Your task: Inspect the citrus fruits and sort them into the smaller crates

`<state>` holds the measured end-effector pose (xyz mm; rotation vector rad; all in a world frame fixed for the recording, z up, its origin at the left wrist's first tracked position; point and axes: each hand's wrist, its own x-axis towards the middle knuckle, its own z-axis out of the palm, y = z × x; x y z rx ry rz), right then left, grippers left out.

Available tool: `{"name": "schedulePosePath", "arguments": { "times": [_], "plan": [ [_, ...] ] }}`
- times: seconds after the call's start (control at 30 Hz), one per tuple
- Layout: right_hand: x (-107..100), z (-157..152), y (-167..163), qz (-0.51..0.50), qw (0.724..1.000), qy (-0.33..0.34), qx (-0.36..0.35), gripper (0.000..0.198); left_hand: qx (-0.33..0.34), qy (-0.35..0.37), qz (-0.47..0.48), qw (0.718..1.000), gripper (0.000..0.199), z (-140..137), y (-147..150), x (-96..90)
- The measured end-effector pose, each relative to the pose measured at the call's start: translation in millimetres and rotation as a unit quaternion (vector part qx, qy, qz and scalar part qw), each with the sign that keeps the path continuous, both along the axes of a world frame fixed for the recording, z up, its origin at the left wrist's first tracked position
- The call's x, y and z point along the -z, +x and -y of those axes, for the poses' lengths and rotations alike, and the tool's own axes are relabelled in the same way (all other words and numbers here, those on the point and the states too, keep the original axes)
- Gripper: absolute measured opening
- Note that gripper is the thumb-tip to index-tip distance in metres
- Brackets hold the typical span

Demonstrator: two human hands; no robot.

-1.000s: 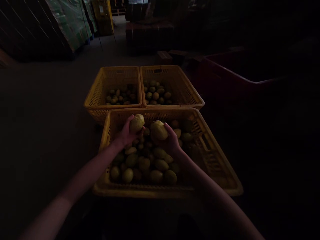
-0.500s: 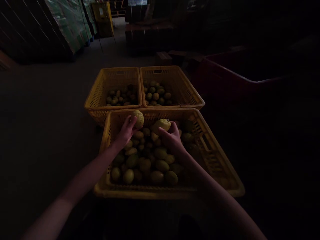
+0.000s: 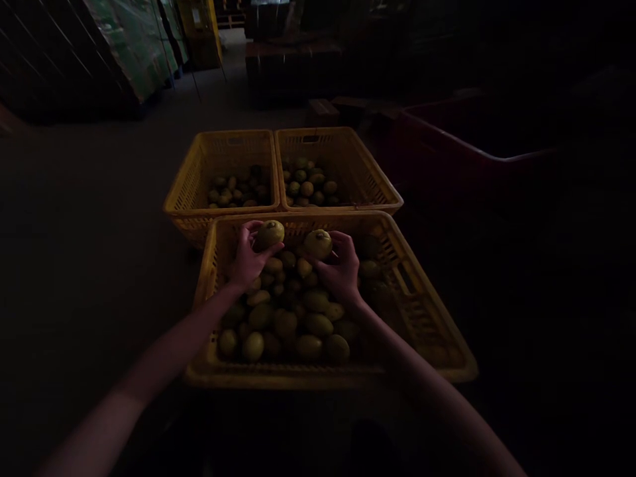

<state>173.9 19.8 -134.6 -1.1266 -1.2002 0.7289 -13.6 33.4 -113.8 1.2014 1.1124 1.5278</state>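
Note:
My left hand (image 3: 252, 255) holds a yellow-green lemon (image 3: 271, 235) between thumb and fingers, its nubbed end upward. Another lemon (image 3: 318, 244) is gripped in my right hand (image 3: 342, 265), a short gap to the right of the first. Both hands hover over the far half of a yellow plastic crate (image 3: 238, 382) with slotted walls. Below them, many lemons (image 3: 285, 324) of green and yellow shades lie loose in this crate. The fingertips behind each held fruit are partly hidden.
Two more yellow crates, one at left (image 3: 181, 182) and one at right (image 3: 375, 172), stand beyond the near one with similar fruit inside. A dark red bin (image 3: 447, 142) is at the right. Wrapped green stacks (image 3: 142, 50) and a cardboard box (image 3: 322, 109) sit farther back in dim light.
Both held lemons have been turned, so their ends now face more toward me. My hands stay over the crate, and the whole view has shifted slightly.

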Motion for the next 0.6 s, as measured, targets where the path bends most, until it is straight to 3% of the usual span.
{"name": "schedulePosePath", "arguments": {
  "times": [0.1,0.17,0.33,0.47,0.6],
  "plan": [
    [-5.9,0.0,0.8,-0.061,0.995,-0.066,-0.03,0.053,0.003,-0.017,0.044,0.999,0.054,-4.6,-1.9,0.5],
    [-8.2,-1.1,1.5,-0.12,0.984,-0.115,-0.066,0.047,0.026,-0.07,0.1,0.992,0.044,-7.3,-3.5,-0.1],
    [-4.9,-5.6,1.8,-0.255,0.933,-0.232,-0.104,0.042,0.074,-0.249,0.278,0.925,0.018,-13.8,-9.5,-2.2],
    [-0.4,-8.0,4.3,-0.356,0.887,-0.263,-0.135,0.034,0.081,-0.317,0.337,0.882,0.022,-14.3,-14.1,-5.2],
    [-0.3,-9.7,10.2,-0.404,0.847,-0.295,-0.18,0.021,0.109,-0.31,0.407,0.853,0.035,-12.0,-15.6,-9.4]
  ]
}}
